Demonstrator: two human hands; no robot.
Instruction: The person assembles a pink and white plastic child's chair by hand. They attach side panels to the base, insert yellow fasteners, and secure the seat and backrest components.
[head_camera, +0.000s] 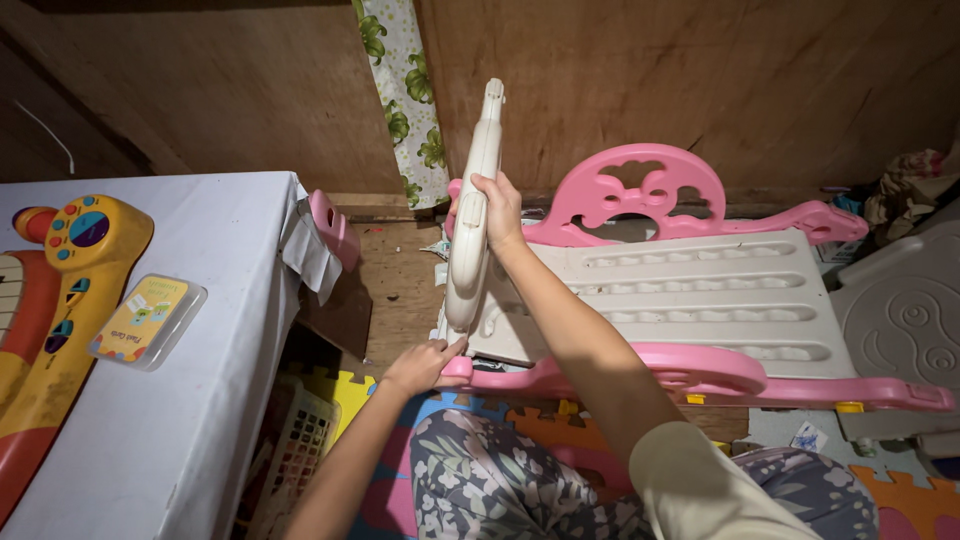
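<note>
Now | right hand (497, 208) clasps upright cream panel (473, 215) | left hand (420, 366) fingertips touch panel's base

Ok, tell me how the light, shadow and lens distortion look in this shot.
Head view: light is warm and frontal, brightest on the white cloth-covered table and the cream plastic panel held by the right hand; the upper corners fall into shadow; the wide lens bows the table edge; the left hand stays sharp.

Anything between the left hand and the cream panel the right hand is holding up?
Nothing visible. The left hand already sits at the lower end of the cream panel, fingertips by the pink rail. The right hand grips the panel midway, holding it upright.
</note>
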